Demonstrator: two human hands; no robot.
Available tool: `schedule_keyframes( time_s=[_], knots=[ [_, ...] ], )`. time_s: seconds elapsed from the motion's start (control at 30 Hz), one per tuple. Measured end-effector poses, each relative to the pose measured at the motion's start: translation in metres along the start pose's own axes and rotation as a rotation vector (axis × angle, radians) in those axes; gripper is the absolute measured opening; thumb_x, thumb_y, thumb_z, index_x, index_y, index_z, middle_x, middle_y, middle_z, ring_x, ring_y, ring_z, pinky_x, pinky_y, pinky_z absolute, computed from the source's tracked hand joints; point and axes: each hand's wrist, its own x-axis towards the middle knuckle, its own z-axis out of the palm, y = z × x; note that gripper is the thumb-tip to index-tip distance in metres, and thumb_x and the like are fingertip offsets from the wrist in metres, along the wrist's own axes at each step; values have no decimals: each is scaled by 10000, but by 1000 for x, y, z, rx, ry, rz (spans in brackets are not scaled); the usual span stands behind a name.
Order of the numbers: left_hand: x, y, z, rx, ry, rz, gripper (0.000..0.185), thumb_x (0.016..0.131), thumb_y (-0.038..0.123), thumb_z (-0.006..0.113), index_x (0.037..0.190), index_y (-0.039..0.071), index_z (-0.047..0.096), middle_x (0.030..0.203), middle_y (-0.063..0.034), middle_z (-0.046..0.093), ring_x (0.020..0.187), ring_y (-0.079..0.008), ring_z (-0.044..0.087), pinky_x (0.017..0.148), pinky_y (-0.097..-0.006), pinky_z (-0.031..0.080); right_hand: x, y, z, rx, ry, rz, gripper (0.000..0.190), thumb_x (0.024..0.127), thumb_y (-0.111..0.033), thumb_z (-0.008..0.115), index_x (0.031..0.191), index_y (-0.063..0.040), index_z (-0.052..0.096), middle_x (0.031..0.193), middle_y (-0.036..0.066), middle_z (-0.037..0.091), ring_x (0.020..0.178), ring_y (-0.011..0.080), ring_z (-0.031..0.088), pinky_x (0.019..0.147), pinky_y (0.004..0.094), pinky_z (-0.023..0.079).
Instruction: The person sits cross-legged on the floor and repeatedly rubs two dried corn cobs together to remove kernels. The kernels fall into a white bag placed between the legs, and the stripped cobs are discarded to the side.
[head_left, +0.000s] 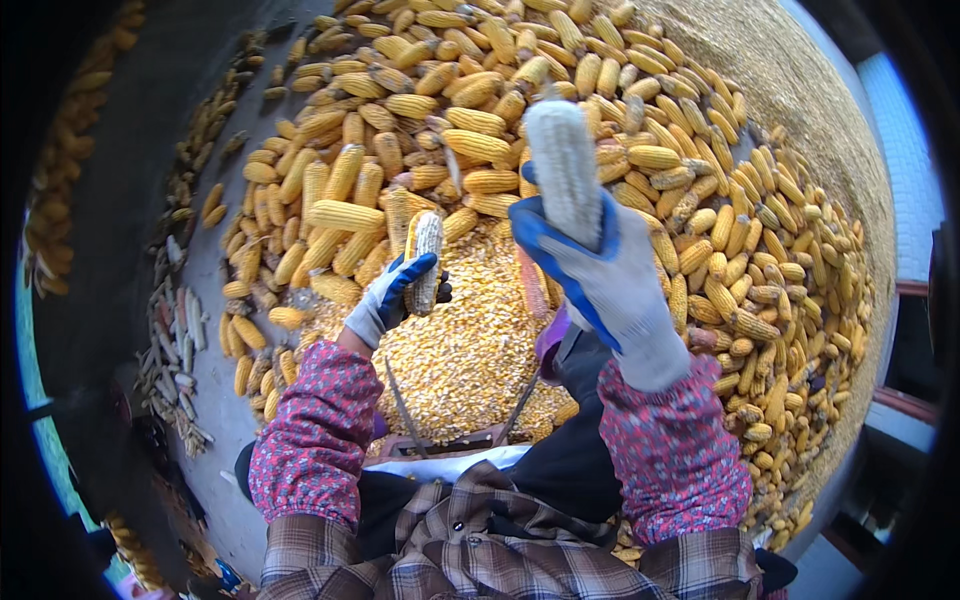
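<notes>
My left hand (397, 289), in a white and blue coated work glove, grips a partly shelled ear of corn (425, 259). Pale bare cob faces me, and a strip of yellow kernels runs down its left edge. Higher and to the right, my right hand (600, 255), gloved the same way, is closed around a whitish bare corncob (564, 165) that points away from me and looks slightly blurred. The two cobs are apart. Beneath my hands spreads a heap of loose yellow kernels (472, 337).
Whole yellow ears of corn (420, 82) are piled ahead and to the right. Stripped cobs (176, 352) lie on the grey floor (217, 420) at left. Between my legs stands a low frame (450, 442) with two upright metal bars. A wide layer of grain (795, 82) covers the far right.
</notes>
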Motion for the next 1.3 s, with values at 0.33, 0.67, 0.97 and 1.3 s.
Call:
schedule_keyframes(
  time_s=[0.33, 0.67, 0.97, 1.3],
  knots=[
    [-159, 35, 63, 922, 455, 762, 844, 660, 207, 777, 1340, -1, 322, 1146, -176, 550, 1004, -254, 570, 843, -358, 469, 23, 53, 133, 196, -279, 118, 308, 779, -154, 723, 1008, -2, 583, 856, 20, 601, 740, 75, 521, 644, 216, 444],
    [-187, 28, 42, 241, 356, 408, 883, 673, 27, 737, 1388, 85, 223, 1069, -121, 568, 800, -208, 633, 645, -341, 557, 22, 69, 176, 249, -456, 118, 350, 794, -143, 705, 1107, -26, 600, 989, 17, 618, 898, 97, 577, 813, 237, 460],
    [-153, 28, 32, 321, 258, 456, 773, 655, 133, 766, 1294, 71, 336, 979, -82, 582, 783, -164, 620, 681, -311, 527, 35, 78, 185, -222, -127, -144, 286, 765, -175, 724, 971, -6, 620, 780, 28, 627, 674, 90, 559, 636, 258, 471],
    [-146, 20, 32, 732, 600, 1030, 668, 678, 24, 658, 1258, 55, 329, 820, -64, 565, 547, -141, 565, 469, -276, 471, 25, 55, 200, 21, -260, 84, 354, 783, -248, 724, 1043, -32, 619, 886, 18, 635, 802, 80, 568, 742, 253, 461]
  ],
)
